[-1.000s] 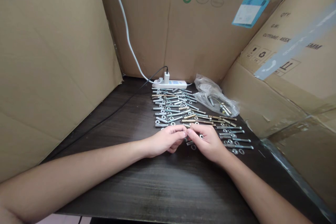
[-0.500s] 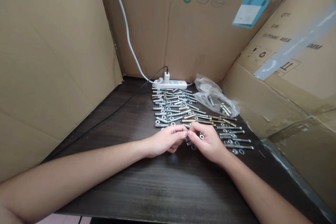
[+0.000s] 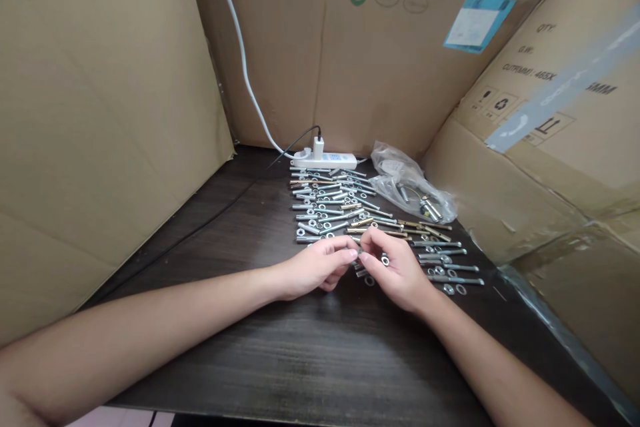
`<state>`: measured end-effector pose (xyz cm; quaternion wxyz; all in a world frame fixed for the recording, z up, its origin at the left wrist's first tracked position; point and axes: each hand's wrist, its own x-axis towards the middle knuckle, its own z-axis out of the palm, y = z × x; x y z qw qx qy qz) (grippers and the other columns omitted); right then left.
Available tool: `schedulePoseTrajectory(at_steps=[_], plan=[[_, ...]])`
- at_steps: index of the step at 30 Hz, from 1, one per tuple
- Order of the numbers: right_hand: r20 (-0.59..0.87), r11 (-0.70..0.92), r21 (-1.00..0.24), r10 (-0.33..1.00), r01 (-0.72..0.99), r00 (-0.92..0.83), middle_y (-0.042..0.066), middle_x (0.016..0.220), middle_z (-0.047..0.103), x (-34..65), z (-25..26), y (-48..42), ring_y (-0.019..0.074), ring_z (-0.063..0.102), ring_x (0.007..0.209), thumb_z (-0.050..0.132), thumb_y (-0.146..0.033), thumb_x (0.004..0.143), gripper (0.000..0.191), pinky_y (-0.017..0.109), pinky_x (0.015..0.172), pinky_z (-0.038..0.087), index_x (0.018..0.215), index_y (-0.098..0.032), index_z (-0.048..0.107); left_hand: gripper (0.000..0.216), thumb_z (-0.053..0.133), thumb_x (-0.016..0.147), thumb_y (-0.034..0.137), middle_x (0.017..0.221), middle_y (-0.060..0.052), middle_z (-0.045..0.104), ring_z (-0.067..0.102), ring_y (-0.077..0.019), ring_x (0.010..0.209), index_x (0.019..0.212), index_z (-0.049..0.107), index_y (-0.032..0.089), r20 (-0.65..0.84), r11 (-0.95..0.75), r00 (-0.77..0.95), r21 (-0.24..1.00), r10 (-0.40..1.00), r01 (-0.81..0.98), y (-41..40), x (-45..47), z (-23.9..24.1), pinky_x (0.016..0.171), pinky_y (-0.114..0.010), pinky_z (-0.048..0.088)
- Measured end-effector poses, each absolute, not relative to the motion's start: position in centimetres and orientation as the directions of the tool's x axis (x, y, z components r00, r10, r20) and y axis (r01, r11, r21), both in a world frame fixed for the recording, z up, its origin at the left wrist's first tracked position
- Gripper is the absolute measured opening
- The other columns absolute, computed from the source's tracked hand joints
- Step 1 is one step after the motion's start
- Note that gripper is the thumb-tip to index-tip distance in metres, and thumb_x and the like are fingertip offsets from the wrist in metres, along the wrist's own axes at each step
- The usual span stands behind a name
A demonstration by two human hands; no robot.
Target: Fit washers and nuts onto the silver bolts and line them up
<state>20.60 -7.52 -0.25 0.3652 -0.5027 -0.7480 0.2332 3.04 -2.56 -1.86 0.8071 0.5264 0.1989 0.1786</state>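
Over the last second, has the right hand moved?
Yes, slightly: the right hand has edged its fingers toward the power strip, still meeting the left hand.

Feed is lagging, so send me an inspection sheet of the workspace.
Surface: dark wood-grain table, no spills seen.
Job's things: small metal fastener pinched between both hands; rows of silver and brass-coloured bolts and washers behind.
Clutter: clear plastic bag of bolts, right rear.
Hands: left hand and right hand, fingertips meeting on the fastener.
Cables: white power strip; white cable up the box; black cable leftward.
Surroundings: brown cardboard boxes on three sides.
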Motion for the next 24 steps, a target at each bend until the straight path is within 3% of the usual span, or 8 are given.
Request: schedulePoseTrajectory(at_steps=[17,24], plan=[[0.277,0.366,-0.707,0.930,0.605,-0.240,-0.004,0.057,0.040,20.40,-0.22,-7.37,0.0096,0.035,0.054,0.044,-0.032,0.091,0.033,0.023,0.053,0.030,0.061,-0.019,0.037,0.030,0.057,0.084,0.045,0.055,0.010,0.023,0.016,-0.0042,0.046,0.084,0.045,0.017,-0.112,0.353,0.843,0.931,0.527,-0.096,-2.56,3.12,-2.03,0.043,-0.015,0.016],[0.289,0.381,-0.734,0.924,0.562,-0.250,-0.003,0.065,0.043,20.43,-0.27,-7.47,0.0106,0.039,0.058,0.048,-0.028,0.087,0.017,0.023,0.054,0.033,0.074,-0.019,0.043,0.029,0.058,0.083,0.044,0.053,0.010,0.026,0.019,-0.0042,0.045,0.082,0.045,0.017,-0.106,0.332,0.835,0.938,0.540,-0.096,-2.57,3.19,-1.97,0.042,-0.015,0.018]])
